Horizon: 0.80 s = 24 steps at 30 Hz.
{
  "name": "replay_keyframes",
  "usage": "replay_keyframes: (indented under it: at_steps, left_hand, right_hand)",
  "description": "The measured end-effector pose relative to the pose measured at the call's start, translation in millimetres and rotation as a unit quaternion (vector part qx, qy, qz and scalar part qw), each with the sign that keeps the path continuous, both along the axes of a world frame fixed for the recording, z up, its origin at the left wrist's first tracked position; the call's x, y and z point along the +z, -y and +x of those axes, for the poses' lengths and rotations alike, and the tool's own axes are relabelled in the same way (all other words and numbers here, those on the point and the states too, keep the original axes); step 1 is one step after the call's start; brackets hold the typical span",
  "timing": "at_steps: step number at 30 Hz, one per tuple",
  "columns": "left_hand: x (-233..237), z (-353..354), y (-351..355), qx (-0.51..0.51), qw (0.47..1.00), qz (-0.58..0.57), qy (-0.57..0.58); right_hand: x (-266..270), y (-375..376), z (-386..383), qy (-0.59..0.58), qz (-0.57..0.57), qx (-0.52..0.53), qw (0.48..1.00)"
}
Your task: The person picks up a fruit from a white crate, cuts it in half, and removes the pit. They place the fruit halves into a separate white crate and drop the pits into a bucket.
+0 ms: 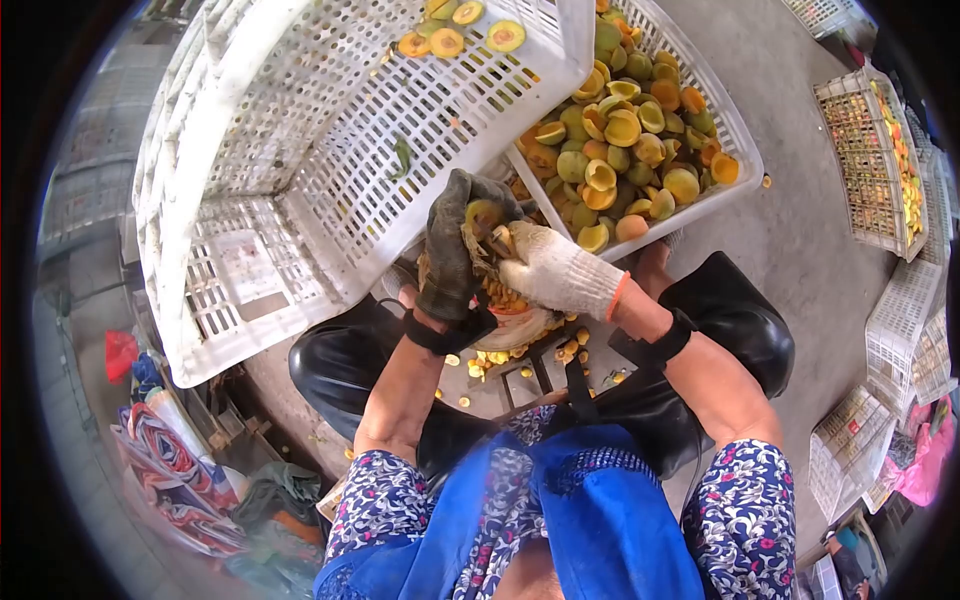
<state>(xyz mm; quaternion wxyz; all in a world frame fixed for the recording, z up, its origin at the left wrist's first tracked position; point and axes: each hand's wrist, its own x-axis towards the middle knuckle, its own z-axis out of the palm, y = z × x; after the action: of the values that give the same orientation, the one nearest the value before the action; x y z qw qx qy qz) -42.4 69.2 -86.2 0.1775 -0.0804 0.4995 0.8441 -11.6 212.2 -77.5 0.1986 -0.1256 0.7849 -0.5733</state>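
Note:
My left hand [453, 245], in a dark grey glove, is closed around a greenish-yellow fruit [484, 216]. Close against it is my right hand [555, 268], in a white knit glove with an orange cuff, its fingers wrapped round a small tool [502, 240] whose tip meets the fruit. Below both hands, a round container [522, 330] holds orange-yellow pits or pieces, partly hidden by the gloves. Beyond my right hand, a white crate [745, 150] is full of halved, hollowed fruit [622, 127]. A large tilted white crate [370, 130] has a few fruit halves [446, 42] and a green leaf [402, 157].
Small yellow pieces [570, 350] lie scattered on the floor between my knees. More crates stand at the right, one with yellow-orange fruit [905, 170]. Rumpled striped sacks [185, 470] and a red bag [121, 355] lie at the left; a pink bag [925, 465] is at the right.

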Motion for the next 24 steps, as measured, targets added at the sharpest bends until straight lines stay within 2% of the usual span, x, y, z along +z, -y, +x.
replay_keyframes:
  at_steps: [1, 2, 3, 4, 5, 7, 8, 9, 11, 13, 14, 15, 16, 17, 19, 20, 21, 22, 23, 24]
  left_hand:
    - [-4, -1, 3, -0.044, 0.998, 0.029, -0.018]
    - [-6, -1, 7, -0.047, 0.998, 0.03, -0.016]
    - [-8, -2, 9, -0.066, 0.997, 0.037, -0.029]
    - [-9, -2, 10, -0.086, 0.994, 0.044, -0.043]
    - [-9, -3, 9, -0.09, 0.994, 0.049, -0.043]
    - [-5, 1, 8, -0.121, 0.978, 0.163, -0.043]
    - [0, 4, 6, -0.101, 0.978, 0.18, -0.024]
    - [1, 6, 5, -0.102, 0.978, 0.182, -0.026]
    - [3, 4, 4, -0.092, 0.97, 0.223, -0.035]
    - [5, 1, 3, -0.096, 0.97, 0.218, -0.043]
    - [0, 0, 4, -0.059, 0.97, 0.236, -0.003]
    - [-1, 0, 6, -0.021, 0.967, 0.251, 0.038]
    - [2, 1, 5, 0.001, 0.969, 0.237, 0.07]
    - [-10, -1, 11, -0.015, 0.961, 0.262, 0.086]
    - [-13, -9, 22, 0.034, 0.974, 0.176, 0.141]
    - [-29, -19, 34, 0.035, 0.975, 0.175, 0.132]
    - [-53, -35, 49, -0.037, 0.967, 0.235, 0.09]
    - [-44, -46, 45, -0.109, 0.949, 0.291, 0.05]
    - [-39, -50, 36, -0.11, 0.95, 0.29, 0.045]
    - [10, -51, -1, -0.098, 0.984, 0.148, 0.008]
  right_hand:
    - [-8, 3, 2, -0.22, 0.03, -0.008, 0.975]
    - [-15, -2, 5, -0.219, 0.032, -0.011, 0.975]
    - [22, -10, -3, 0.018, 0.028, 0.034, 0.999]
    - [43, -15, -6, 0.254, 0.021, 0.075, 0.964]
    - [38, -15, -4, 0.255, 0.024, 0.069, 0.964]
    - [25, -14, 3, 0.353, -0.211, 0.083, 0.908]
    - [23, -16, 6, 0.391, -0.256, 0.079, 0.88]
    - [20, -15, 8, 0.389, -0.254, 0.078, 0.882]
    - [11, -10, 10, 0.449, -0.338, 0.076, 0.824]
    - [17, -8, 5, 0.47, -0.306, 0.094, 0.823]
    - [10, -4, 5, 0.295, -0.231, 0.095, 0.922]
    - [1, 1, 6, 0.106, -0.15, 0.092, 0.979]
    - [-7, 0, 8, -0.02, -0.067, 0.097, 0.993]
    - [-11, -7, 9, -0.029, -0.068, 0.1, 0.992]
    - [-2, -21, 12, -0.172, 0.156, 0.194, 0.953]
    - [-7, -23, 22, -0.115, 0.206, 0.177, 0.956]
    - [-12, -23, 33, -0.056, 0.254, 0.155, 0.953]
    - [4, -23, 33, -0.044, 0.264, 0.196, 0.943]
    - [14, -17, 32, 0.017, 0.302, 0.249, 0.92]
    - [18, -14, 33, 0.027, 0.287, 0.253, 0.923]
